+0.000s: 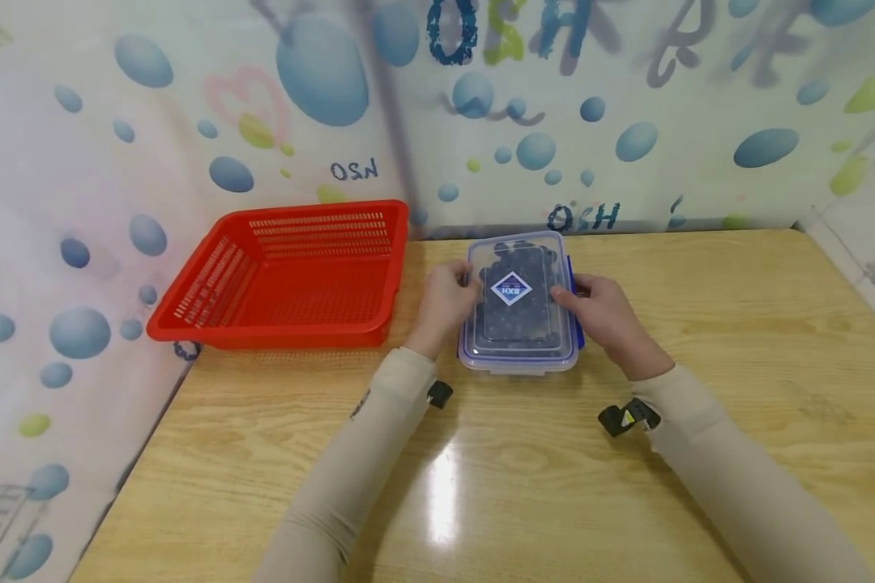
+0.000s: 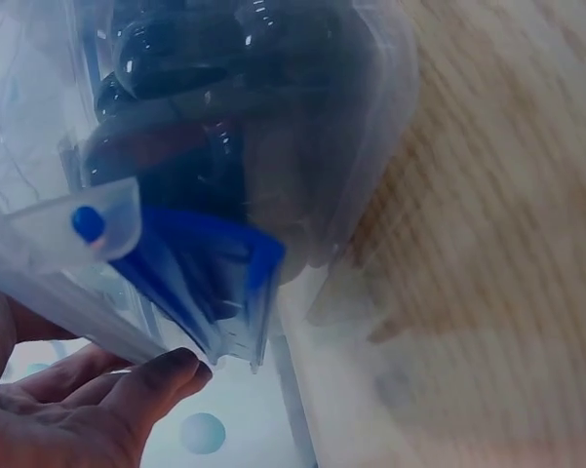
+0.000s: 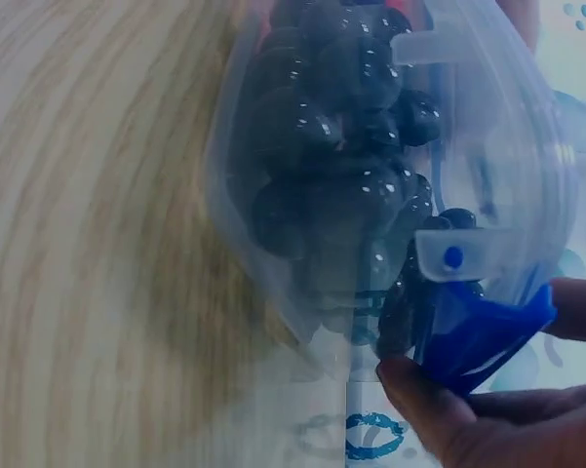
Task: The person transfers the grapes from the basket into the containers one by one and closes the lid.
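A clear plastic food container with a lid and blue side latches stands on the wooden table, filled with glossy dark round pieces whose kind I cannot tell. At its left edge my left hand has curled fingers on the lid's rim, close to the left blue latch, which hangs swung out from the wall. On the opposite side my right hand grips the edge, thumb on top of the lid. Between that hand's thumb and fingers is the right blue latch, angled outward.
Left of the container lies a red plastic basket with slotted walls, its inside visible down to the mesh bottom. Behind the wooden table rises a wall covering printed with blue dots and letters.
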The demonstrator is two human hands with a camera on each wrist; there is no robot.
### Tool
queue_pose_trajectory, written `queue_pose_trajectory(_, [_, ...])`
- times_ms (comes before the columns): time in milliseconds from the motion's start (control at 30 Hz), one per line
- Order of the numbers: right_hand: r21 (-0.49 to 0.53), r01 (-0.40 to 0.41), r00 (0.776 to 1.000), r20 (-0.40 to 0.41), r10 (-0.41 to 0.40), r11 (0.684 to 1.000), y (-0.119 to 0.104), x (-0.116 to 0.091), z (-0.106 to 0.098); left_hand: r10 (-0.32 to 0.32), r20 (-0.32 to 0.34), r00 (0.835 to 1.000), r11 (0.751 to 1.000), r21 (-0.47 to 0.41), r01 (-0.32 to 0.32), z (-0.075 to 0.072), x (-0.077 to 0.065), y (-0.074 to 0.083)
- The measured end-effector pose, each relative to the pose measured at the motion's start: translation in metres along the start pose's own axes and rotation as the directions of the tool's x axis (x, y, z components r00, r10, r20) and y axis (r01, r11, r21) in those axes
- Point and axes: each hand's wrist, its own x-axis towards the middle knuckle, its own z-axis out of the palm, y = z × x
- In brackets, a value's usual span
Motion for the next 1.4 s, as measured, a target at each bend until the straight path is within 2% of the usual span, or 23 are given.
queue_pose_trajectory(133, [0.016, 0.0, 1.0, 0.014, 0.0, 1.0, 0.0, 0.002, 0.002, 0.008, -0.006, 1.0, 1.0, -0.014, -0.008, 0.001, 0.0, -0.002])
queue_pose_trajectory(367, [0.059, -0.028, 0.999, -0.026, 0.03, 0.998, 0.0, 0.003, 0.0, -0.078, 0.004, 0.997, 0.996, -0.042, 0.078, 0.004, 0.002, -0.002])
queue_pose_trajectory(567, [0.053, -0.065, 0.995, -0.078, 0.069, 0.997, -0.003, 0.005, 0.004, -0.095, 0.02, 0.995, 0.995, 0.04, 0.094, 0.003, 0.001, 0.001])
queue_pose_trajectory(833, [-0.013, -0.093, 0.98, -0.176, 0.089, 0.996, -0.011, 0.005, 0.007, -0.075, 0.035, 0.997, 0.983, 0.17, 0.068, 0.002, 0.002, 0.013])
queue_pose_trajectory(1067, [-0.096, -0.074, 0.973, -0.224, 0.051, 0.993, -0.011, 0.006, 0.007, -0.074, 0.043, 0.996, 0.962, 0.266, 0.06, 0.006, 0.003, 0.016])
queue_pose_trajectory(1200, [-0.116, -0.066, 0.982, -0.186, 0.044, 0.991, -0.01, 0.007, 0.0, -0.092, 0.048, 0.995, 0.959, 0.275, 0.075, 0.007, 0.004, 0.017])
queue_pose_trajectory(1333, [-0.046, -0.084, 0.993, -0.081, 0.08, 0.995, -0.009, 0.011, -0.008, -0.1, 0.052, 0.994, 0.957, 0.279, 0.082, 0.006, 0.002, 0.017])
queue_pose_trajectory(1400, [-0.017, -0.083, 0.996, -0.035, 0.082, 0.996, -0.008, 0.014, -0.011, -0.085, 0.046, 0.995, 0.956, 0.286, 0.069, 0.005, 0.001, 0.016])
